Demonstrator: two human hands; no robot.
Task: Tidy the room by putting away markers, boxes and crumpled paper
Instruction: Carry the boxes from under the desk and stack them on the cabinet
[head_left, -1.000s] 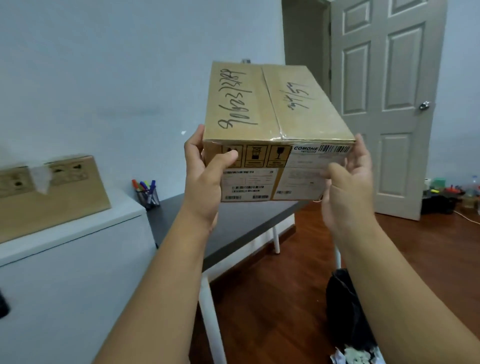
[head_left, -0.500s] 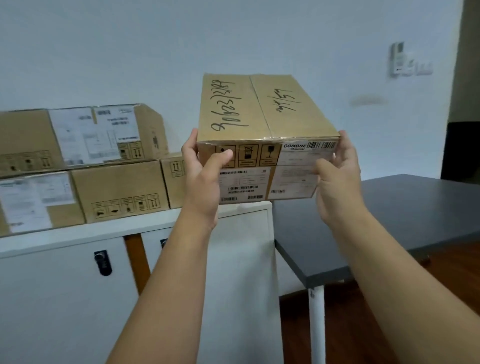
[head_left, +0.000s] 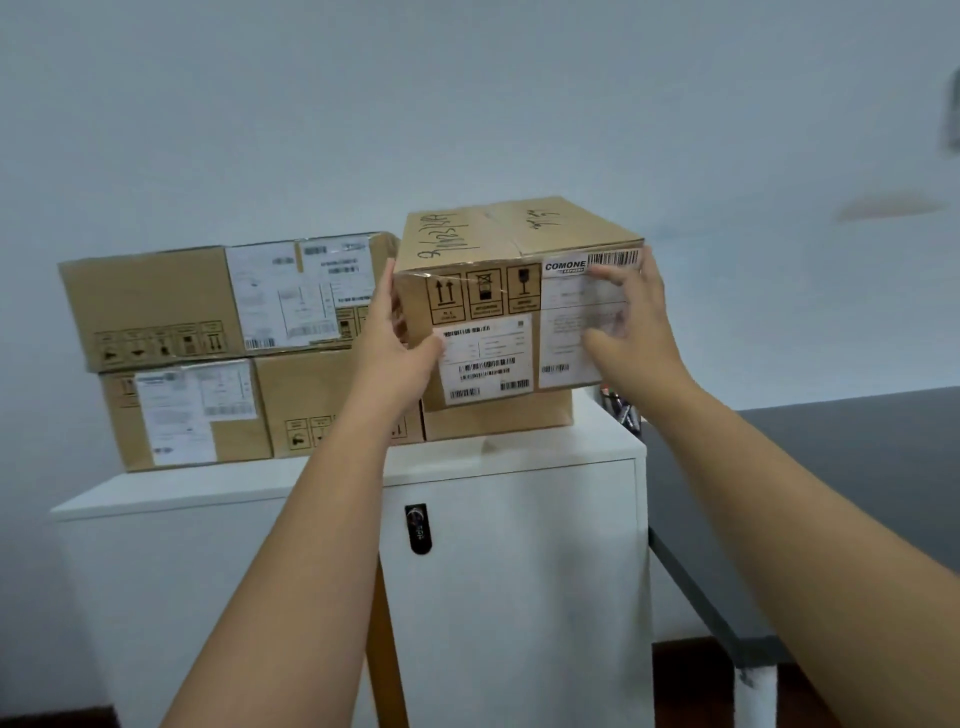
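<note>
Both hands hold a cardboard box (head_left: 514, 301): the left hand (head_left: 395, 348) grips its left edge with curled fingers, and the right hand (head_left: 631, 332) lies blurred against its front label, fingers fairly straight. It sits atop a lower box (head_left: 498, 415) on the white cabinet (head_left: 519, 519), beside two stacked cartons (head_left: 208, 353). Markers (head_left: 623, 410) show just right.

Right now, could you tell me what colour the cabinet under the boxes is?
White cabinet, head view.
</note>
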